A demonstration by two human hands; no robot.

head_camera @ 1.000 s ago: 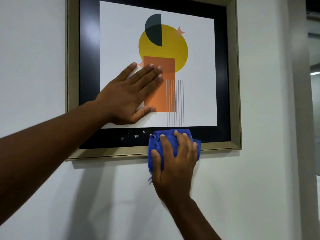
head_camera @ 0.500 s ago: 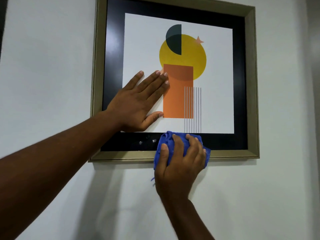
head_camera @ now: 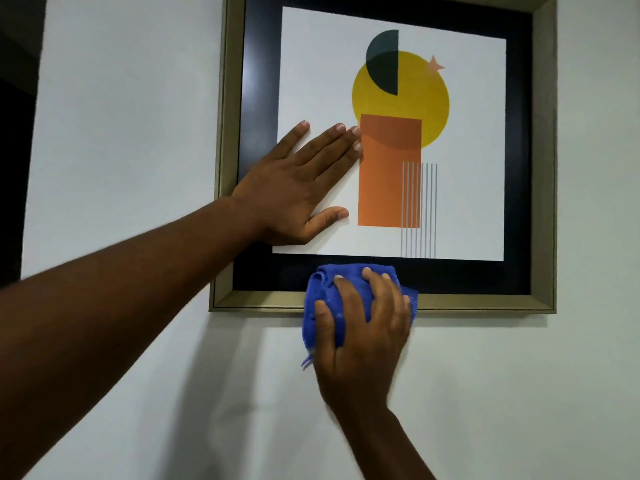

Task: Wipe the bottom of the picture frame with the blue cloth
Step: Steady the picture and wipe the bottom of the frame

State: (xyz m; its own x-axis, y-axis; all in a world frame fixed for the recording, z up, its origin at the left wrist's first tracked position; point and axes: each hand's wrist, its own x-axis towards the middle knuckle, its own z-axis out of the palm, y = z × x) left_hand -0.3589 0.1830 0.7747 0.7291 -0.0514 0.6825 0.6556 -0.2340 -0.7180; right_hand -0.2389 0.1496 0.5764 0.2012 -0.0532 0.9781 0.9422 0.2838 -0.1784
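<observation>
A picture frame [head_camera: 485, 302] with a gold-green moulding and black mat hangs on a white wall, holding a print of a yellow circle and orange rectangle. My left hand [head_camera: 298, 192] lies flat on the glass at the print's lower left, fingers spread. My right hand [head_camera: 363, 327] presses a bunched blue cloth [head_camera: 323, 299] against the frame's bottom rail, a little left of its middle. The cloth covers the rail and part of the black mat there and hangs below onto the wall.
White wall [head_camera: 121, 133] surrounds the frame. A dark opening [head_camera: 14, 133] runs down the far left edge of the view.
The view has shifted so the frame sits further right and looks larger. The small specks on the black mat left of the cloth are no longer visible. Both hands keep their hold.
</observation>
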